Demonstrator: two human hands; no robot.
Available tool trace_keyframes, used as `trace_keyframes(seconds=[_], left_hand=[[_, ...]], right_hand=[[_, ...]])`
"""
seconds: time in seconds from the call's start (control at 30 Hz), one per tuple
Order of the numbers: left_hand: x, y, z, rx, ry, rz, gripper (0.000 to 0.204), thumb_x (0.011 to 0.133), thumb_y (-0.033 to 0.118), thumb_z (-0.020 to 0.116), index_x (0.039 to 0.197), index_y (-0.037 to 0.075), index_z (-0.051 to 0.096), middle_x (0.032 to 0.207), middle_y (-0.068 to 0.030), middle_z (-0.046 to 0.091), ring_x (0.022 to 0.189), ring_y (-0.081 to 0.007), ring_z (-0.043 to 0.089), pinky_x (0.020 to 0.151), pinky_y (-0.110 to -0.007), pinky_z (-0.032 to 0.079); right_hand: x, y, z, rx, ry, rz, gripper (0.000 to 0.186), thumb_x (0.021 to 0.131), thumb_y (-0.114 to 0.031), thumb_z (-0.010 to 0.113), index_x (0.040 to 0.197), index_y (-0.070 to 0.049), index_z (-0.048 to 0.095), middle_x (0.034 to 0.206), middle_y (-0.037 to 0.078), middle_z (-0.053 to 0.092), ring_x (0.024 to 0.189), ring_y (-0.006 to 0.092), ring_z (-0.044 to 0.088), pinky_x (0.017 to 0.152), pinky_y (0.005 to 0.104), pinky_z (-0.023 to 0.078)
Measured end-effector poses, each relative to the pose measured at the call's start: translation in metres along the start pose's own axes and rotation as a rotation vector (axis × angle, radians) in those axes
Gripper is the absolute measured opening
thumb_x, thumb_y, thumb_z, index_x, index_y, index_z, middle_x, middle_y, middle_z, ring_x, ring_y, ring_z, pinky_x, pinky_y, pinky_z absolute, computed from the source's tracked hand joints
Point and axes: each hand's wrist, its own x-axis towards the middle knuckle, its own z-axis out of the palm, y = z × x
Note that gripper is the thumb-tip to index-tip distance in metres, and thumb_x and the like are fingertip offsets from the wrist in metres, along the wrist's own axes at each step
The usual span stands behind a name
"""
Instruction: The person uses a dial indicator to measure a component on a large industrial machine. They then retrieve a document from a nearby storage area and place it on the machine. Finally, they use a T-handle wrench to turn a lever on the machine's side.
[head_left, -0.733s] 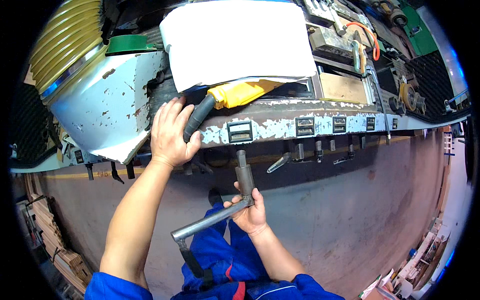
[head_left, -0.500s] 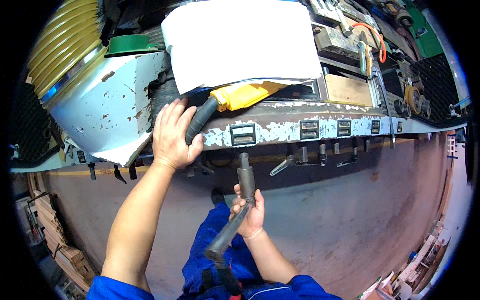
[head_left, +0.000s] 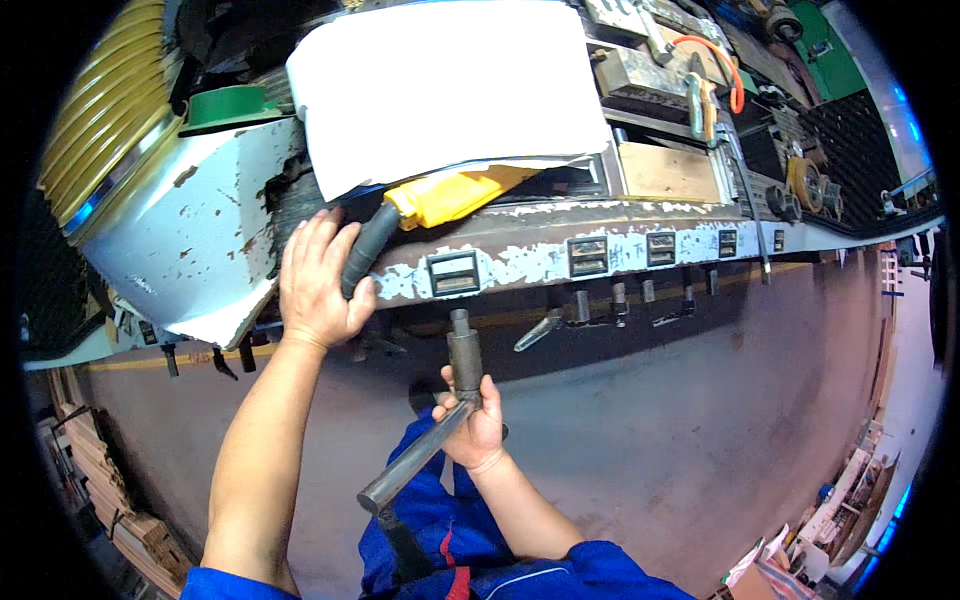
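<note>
My left hand lies over the bench edge with its fingers stretched out and its thumb apart. Between thumb and forefinger runs the black tubular grip of a yellow-covered thing, partly under a white sheet. Below the bench edge, my right hand is closed round a steel bar-handled wrench. Its thick round body points up toward the bench with a narrower tip, and its long bar slants down to the lower left. Whether the tip touches anything under the edge cannot be seen.
Left of the bench stand a chipped pale metal guard, a green ring and a yellow ribbed hose. Several tools hang under the edge. Pliers and a wooden board lie on the right. Boards are stacked lower left.
The whole view has shifted slightly left. The wrench's bar has swung a little further toward the lower left in my right hand. My left hand keeps its place at the bench edge.
</note>
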Motion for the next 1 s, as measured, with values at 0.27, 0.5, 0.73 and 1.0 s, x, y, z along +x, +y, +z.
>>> trace_keyframes(seconds=[0.27,0.5,0.73,1.0], left_hand=[[0.001,0.0,0.001,0.007,0.002,0.0,0.066,0.073,0.034,0.064,0.132,0.006,0.06,0.142,-0.0221,0.054,0.137,-0.0398,0.048,0.121,-0.054,0.031],[-0.001,0.003,0.0,-0.011,0.016,-0.013,0.067,0.071,0.035,0.066,0.132,0.006,0.06,0.14,-0.0216,0.055,0.136,-0.0404,0.049,0.12,-0.055,0.032],[0.002,0.004,-0.002,-0.012,0.022,-0.011,0.066,0.072,0.034,0.066,0.132,0.007,0.06,0.14,-0.0216,0.056,0.135,-0.0405,0.049,0.12,-0.055,0.033],[0.006,0.001,-0.001,-0.017,0.04,0.009,0.065,0.072,0.033,0.066,0.132,0.007,0.061,0.14,-0.0215,0.056,0.134,-0.0407,0.05,0.119,-0.055,0.033]], right_hand=[[0.003,-0.016,0.01,-0.232,0.089,-0.102,0.064,0.102,-0.059,0.048,0.139,-0.007,0.056,0.11,0.016,0.072,0.101,0.0329,0.07,0.094,0.048,0.055],[0.018,-0.1,0.019,-0.538,0.215,-0.576,0.027,0.105,-0.018,0.059,0.131,-0.01,0.053,0.114,0.013,0.068,0.097,0.0225,0.068,0.085,0.0373,0.057],[0.029,-0.098,0.02,-0.664,0.348,-0.649,0.022,0.102,-0.01,0.063,0.12,-0.008,0.052,0.106,0.012,0.069,0.089,0.0195,0.068,0.078,0.0339,0.056],[0.054,-0.113,-0.007,-1.077,0.553,-0.804,0.027,0.095,0.004,0.066,0.115,-0.007,0.052,0.099,0.006,0.067,0.086,0.0166,0.068,0.074,0.0289,0.054]])
